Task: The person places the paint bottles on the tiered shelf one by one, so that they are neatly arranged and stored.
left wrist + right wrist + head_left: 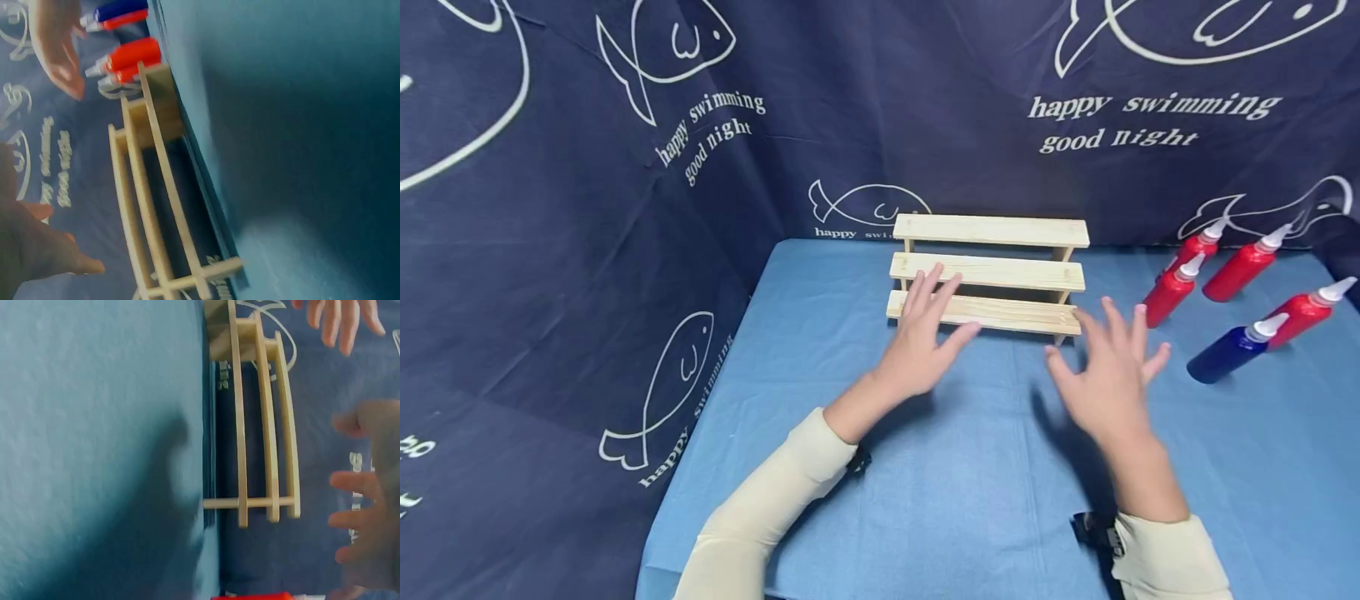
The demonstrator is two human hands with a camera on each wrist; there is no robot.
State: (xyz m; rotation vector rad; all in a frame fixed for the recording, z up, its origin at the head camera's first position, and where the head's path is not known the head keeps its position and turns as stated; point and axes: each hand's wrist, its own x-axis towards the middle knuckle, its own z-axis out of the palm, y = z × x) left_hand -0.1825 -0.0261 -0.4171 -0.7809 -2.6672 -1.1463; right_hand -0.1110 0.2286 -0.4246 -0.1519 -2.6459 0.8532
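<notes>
A three-tier wooden rack stands at the back of the blue table, its steps rising toward the cloth wall. My left hand hovers in front of the rack's left part, fingers spread, and overlaps the lowest step in the head view. To the right, my right hand is held over the table near the rack's front right corner, fingers apart and slightly bent. Neither hand holds anything. Both wrist views show the rack from the side, with the right wrist view catching the hand's fingers at its right edge.
Several red squeeze bottles with white nozzle caps stand on the right side of the table. A blue bottle of the same shape is in front of them. Dark blue cloth with white fish prints hangs behind and at left.
</notes>
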